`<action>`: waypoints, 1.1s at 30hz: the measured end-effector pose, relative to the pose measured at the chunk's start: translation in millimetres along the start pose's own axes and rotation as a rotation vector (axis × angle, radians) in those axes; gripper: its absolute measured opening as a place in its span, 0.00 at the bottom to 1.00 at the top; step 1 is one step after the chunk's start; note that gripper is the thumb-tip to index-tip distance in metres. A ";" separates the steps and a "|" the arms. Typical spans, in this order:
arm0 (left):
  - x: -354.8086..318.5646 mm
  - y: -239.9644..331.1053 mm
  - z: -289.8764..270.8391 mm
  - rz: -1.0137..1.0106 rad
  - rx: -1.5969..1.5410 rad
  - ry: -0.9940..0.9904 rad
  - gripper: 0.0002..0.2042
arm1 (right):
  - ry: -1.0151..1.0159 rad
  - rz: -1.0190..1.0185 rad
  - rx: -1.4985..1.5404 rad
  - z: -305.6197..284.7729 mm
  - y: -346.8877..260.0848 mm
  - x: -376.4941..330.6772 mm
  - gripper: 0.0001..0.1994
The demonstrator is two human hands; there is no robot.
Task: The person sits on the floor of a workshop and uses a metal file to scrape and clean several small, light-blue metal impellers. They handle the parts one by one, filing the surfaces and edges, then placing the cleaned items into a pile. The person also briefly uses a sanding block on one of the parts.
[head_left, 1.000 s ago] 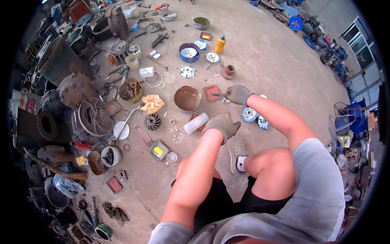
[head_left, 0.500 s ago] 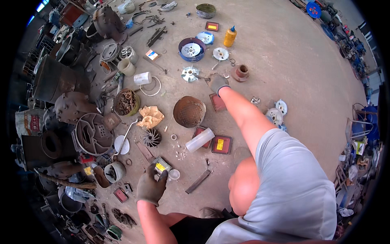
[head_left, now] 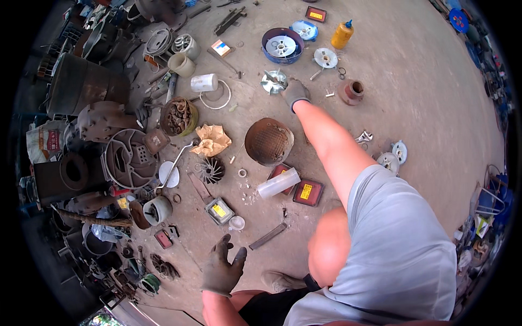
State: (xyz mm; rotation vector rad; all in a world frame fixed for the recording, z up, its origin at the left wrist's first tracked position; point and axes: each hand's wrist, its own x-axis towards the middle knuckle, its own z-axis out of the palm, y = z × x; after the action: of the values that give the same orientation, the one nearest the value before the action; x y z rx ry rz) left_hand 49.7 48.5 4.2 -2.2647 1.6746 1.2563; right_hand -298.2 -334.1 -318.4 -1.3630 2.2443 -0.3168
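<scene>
Concrete floor [head_left: 413,108] spreads out beneath scattered metal parts [head_left: 130,160], with a big dark drum [head_left: 89,84] at the left. Mid-floor sits a round rusty pan [head_left: 269,146]. Low in view, the gloved left hand [head_left: 223,270] holds nothing, its fingers loosely spread. Beyond the pan, the gloved right hand [head_left: 297,93] reaches to the right edge of a silver wheel [head_left: 272,85]; whether its fingers grip anything cannot be told. Near the left fingertips lies a clear cup [head_left: 237,223].
</scene>
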 end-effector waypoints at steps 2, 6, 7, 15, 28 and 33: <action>2.4 7.3 1.7 -0.003 0.046 -0.038 0.32 | -0.022 -0.022 0.019 -11.2 16.6 8.3 0.20; 16.5 -10.0 5.2 0.095 0.001 -0.039 0.32 | 0.000 -0.104 0.111 -32.5 9.8 -24.5 0.19; 23.8 -11.9 5.8 0.177 0.007 -0.023 0.34 | 0.018 -0.160 0.135 -41.1 11.8 -37.3 0.18; 112.4 30.0 68.3 0.452 -0.284 0.084 0.46 | -0.047 -0.492 0.335 -157.5 20.3 -289.2 0.17; 3.3 204.9 153.4 0.522 -1.344 -0.658 0.13 | 0.265 -0.134 0.826 -222.9 174.3 -557.4 0.11; -6.5 168.6 170.3 0.646 -0.733 -0.757 0.13 | 0.304 0.137 0.326 -310.2 251.1 -601.2 0.19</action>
State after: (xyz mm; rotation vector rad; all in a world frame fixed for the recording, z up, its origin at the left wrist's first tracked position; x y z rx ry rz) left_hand -185.5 67.0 -37.9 -1.0491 1.8041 2.7621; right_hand -423.2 296.4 9.7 -1.0404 2.3785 -0.8491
